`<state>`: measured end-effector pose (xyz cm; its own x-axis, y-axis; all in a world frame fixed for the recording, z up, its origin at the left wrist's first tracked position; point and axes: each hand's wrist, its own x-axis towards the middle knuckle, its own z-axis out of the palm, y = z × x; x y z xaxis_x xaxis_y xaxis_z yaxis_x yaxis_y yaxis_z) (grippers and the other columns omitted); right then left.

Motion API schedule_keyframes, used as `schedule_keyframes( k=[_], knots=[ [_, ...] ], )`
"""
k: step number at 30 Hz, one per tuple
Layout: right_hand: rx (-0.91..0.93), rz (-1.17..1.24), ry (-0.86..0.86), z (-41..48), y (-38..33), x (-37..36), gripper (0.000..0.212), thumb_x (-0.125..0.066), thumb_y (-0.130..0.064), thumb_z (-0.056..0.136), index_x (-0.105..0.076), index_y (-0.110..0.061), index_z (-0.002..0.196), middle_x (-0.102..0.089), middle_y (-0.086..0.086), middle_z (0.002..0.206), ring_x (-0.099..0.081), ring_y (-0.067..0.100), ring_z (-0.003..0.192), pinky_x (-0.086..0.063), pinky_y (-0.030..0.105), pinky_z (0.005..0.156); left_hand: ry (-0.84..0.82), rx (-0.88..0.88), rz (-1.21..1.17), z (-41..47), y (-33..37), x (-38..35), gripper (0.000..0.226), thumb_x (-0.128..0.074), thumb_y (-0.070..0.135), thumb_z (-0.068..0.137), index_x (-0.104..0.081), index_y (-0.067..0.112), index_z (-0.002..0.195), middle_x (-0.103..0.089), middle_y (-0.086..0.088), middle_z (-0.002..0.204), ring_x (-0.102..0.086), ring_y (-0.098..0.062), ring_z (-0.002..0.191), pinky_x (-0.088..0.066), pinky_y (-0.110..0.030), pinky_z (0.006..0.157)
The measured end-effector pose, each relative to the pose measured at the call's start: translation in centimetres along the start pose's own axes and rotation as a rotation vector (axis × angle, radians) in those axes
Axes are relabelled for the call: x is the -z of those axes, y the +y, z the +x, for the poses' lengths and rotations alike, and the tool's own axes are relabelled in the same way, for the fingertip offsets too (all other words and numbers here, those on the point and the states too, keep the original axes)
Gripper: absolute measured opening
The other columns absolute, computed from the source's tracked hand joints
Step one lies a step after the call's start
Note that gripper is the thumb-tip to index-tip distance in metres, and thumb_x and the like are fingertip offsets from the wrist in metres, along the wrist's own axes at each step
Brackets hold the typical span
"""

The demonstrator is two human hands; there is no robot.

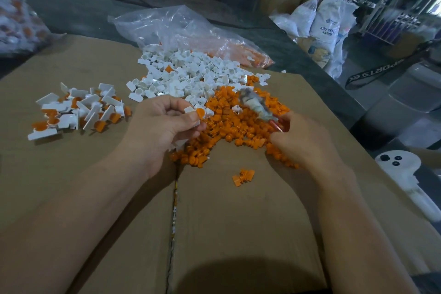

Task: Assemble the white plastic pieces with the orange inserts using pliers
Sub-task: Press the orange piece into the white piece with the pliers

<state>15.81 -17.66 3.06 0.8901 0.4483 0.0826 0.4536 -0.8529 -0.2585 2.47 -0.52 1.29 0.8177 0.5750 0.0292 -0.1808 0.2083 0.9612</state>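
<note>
My left hand (164, 124) pinches a white plastic piece with an orange insert (200, 112) between thumb and fingers, above the near edge of the orange pile. My right hand (303, 141) grips pliers (257, 105) with red handles; their head, wrapped in dirty cloth, points up-left over the pile and is blurred. A heap of loose orange inserts (238, 124) lies between my hands. Behind it is a heap of white plastic pieces (191, 74). A group of assembled white-and-orange pieces (78, 110) lies at the left.
All of it rests on a flat cardboard box (238, 222) with a centre seam. One stray orange insert (243, 177) lies near me. Clear plastic bags (186, 28) of parts sit behind the heaps. A white object (403, 169) lies at the right edge.
</note>
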Motion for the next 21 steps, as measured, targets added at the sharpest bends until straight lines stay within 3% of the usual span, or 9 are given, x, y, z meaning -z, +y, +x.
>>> schedule_keyframes(
  k=[3,6,12,16,21],
  knots=[
    [0.107,0.097,0.125,-0.2,-0.3,0.0,0.04,-0.055,-0.013,0.08,-0.054,-0.019,0.119,-0.057,0.003,0.106,-0.051,0.02,0.092,-0.035,0.029,0.07,0.019,-0.011,-0.04,0.1,0.0,0.1,0.019,-0.056,-0.011,0.081,-0.056,0.006,0.072,-0.064,0.002,0.051,-0.066,-0.01,0.054,-0.052,-0.017,0.05],
    [0.25,0.179,0.196,-0.8,-1.1,-0.3,0.044,-0.055,-0.018,0.082,-0.052,-0.022,0.125,-0.05,-0.005,0.105,-0.05,0.017,0.103,-0.037,0.029,0.077,0.043,-0.025,-0.08,0.2,0.0,0.0,0.018,-0.057,-0.01,0.081,-0.056,0.007,0.074,-0.065,-0.001,0.056,-0.067,-0.011,0.057,-0.053,-0.018,0.052],
    [0.414,0.155,0.11,-1.4,-2.3,-1.4,0.06,-0.057,-0.02,0.078,-0.042,-0.022,0.136,-0.046,-0.003,0.126,-0.039,0.014,0.122,-0.036,0.03,0.095,0.097,-0.071,-0.185,0.4,0.1,0.1,0.013,-0.065,0.003,0.067,-0.054,0.008,0.072,-0.065,0.001,0.056,-0.066,-0.011,0.056,-0.053,-0.018,0.052],
    [0.441,0.132,0.092,-1.4,-2.4,-1.6,0.063,-0.059,-0.023,0.079,-0.038,-0.022,0.139,-0.044,-0.002,0.131,-0.035,0.013,0.123,-0.029,0.023,0.094,0.136,-0.108,-0.199,0.5,0.1,0.1,0.014,-0.06,-0.004,0.076,-0.054,0.008,0.071,-0.064,0.002,0.054,-0.065,-0.01,0.055,-0.053,-0.018,0.053],
    [0.446,0.132,0.047,-1.5,-2.4,-1.6,0.063,-0.058,-0.027,0.078,-0.039,-0.022,0.138,-0.046,-0.002,0.126,-0.038,0.014,0.12,-0.031,0.025,0.092,0.163,-0.131,-0.199,0.5,0.1,0.0,0.016,-0.059,-0.006,0.079,-0.055,0.008,0.071,-0.064,0.003,0.052,-0.064,-0.008,0.052,-0.052,-0.017,0.053]
  ],
)
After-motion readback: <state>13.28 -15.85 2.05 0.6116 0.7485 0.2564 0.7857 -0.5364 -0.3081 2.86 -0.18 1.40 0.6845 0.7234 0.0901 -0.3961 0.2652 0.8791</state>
